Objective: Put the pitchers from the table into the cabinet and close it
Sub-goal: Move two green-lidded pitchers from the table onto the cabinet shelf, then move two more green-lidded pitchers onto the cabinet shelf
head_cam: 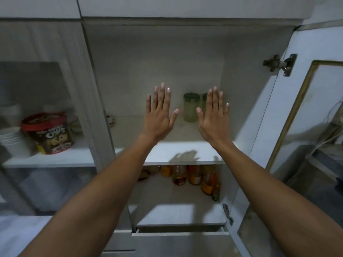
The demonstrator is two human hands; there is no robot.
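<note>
The white cabinet point(185, 151) stands open before me, its door point(289, 112) swung out to the right. On the upper shelf, toward the back, stands a green translucent pitcher point(191, 107); a second green pitcher point(204, 101) next to it is mostly hidden behind my right hand. My left hand point(159, 115) is raised flat in front of the upper shelf, fingers spread, holding nothing. My right hand point(213, 117) is raised the same way, to the right of the first pitcher, fingers apart and empty. Neither hand touches a pitcher.
The lower shelf holds several bottles point(194, 176) of amber and orange liquid. Behind the glass door on the left sit a red chocolate cereal tub point(49, 133) and stacked white bowls point(13, 140). A metal hinge point(280, 64) holds the open door at the upper right.
</note>
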